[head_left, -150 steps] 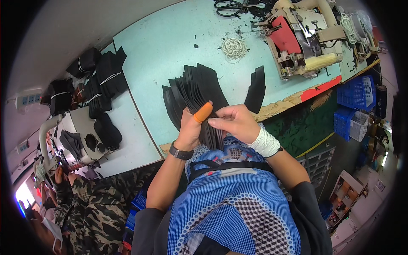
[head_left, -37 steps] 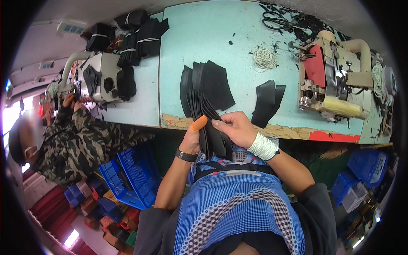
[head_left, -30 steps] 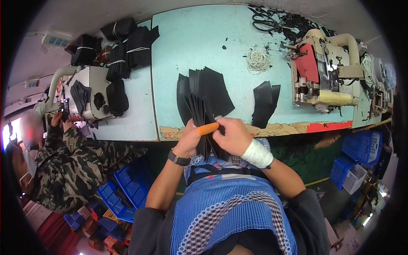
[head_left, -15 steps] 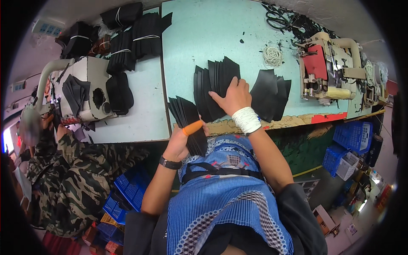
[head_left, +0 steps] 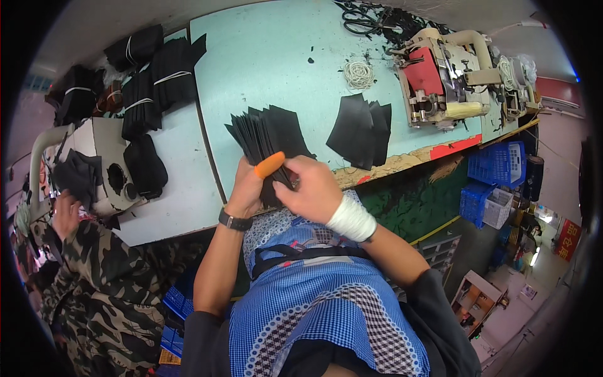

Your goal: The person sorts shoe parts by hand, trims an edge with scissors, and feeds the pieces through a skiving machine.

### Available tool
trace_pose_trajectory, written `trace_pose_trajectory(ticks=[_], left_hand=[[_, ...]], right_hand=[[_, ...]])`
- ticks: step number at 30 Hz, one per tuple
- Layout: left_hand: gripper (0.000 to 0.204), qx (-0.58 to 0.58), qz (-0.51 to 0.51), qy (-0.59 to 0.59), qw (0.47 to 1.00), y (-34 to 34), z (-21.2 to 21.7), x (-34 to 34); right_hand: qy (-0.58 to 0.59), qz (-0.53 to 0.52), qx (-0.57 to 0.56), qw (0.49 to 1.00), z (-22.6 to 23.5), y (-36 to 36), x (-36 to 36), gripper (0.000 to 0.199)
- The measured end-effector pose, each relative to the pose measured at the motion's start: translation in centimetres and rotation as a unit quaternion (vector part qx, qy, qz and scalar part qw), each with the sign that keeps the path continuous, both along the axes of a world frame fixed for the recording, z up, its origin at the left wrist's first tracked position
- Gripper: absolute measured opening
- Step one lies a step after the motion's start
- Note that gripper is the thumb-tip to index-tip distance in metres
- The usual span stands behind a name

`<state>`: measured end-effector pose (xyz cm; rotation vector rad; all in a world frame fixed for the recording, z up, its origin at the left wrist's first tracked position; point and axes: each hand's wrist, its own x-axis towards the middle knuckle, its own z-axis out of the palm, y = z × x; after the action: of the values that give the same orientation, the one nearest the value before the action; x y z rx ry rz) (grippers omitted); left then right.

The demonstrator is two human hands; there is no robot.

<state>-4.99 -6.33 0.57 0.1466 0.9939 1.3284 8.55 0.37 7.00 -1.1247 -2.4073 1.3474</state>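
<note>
A fanned stack of black sheet pieces (head_left: pixel 247 139) stands over the table's front edge, gripped by my left hand (head_left: pixel 246 191). An orange finger cover sits on one digit of that hand, pressed across the stack. My right hand (head_left: pixel 314 191), its wrist wrapped in white, closes its thumb and fingers on the same stack's lower edges. More black pieces (head_left: pixel 286 129) lie behind and against the stack; where one bunch ends and the other begins, I cannot tell. To the right rests a smaller spread of black pieces (head_left: pixel 361 132) on the table.
A beige machine with a red plate (head_left: pixel 423 74) stands at the right, near a coil of white cord (head_left: pixel 358 75) and scissors (head_left: pixel 361 22). Tied black bundles (head_left: pixel 173 75) lie left. Another machine (head_left: pixel 113 166) and a co-worker in camouflage (head_left: pixel 110 283) are at far left.
My right hand has come off the middle pile on the table and joined my left at the held stack. The stack has risen toward the table. The view has shifted rightward.
</note>
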Motion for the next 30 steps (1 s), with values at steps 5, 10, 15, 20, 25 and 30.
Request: trace_pose_trajectory(ticks=[5, 10, 15, 20, 25, 30], left_hand=[[0.048, -0.012, -0.013, -0.125, 0.992, -3.0, -2.2, 0.3], [0.048, -0.042, 0.028, -0.197, 0.979, -4.5, -2.7, 0.1], [0.033, -0.04, 0.061, -0.073, 0.995, -5.1, -1.2, 0.9], [0.041, 0.003, 0.081, -0.041, 0.996, -7.0, 0.2, -0.3], [0.023, -0.108, 0.13, 0.122, 0.978, -6.7, -2.0, -2.4], [0.02, -0.106, 0.124, 0.08, 0.983, -4.9, -3.7, -2.6]], right_hand=[[0.093, -0.11, -0.411, 0.9, -2.4, 0.9, 2.3, 0.037], [0.092, -0.119, -0.382, 0.912, -2.7, -0.3, 1.3, 0.037], [-0.026, -0.032, -0.044, 0.998, -0.9, 0.4, 0.5, 0.019], [-0.051, -0.223, -0.083, 0.97, -4.5, 8.1, 8.3, 0.022], [-0.264, -0.044, 0.126, 0.955, -5.4, 3.1, -0.2, 0.088], [-0.35, 0.037, 0.223, 0.909, -7.8, 0.2, -4.4, 0.101]])
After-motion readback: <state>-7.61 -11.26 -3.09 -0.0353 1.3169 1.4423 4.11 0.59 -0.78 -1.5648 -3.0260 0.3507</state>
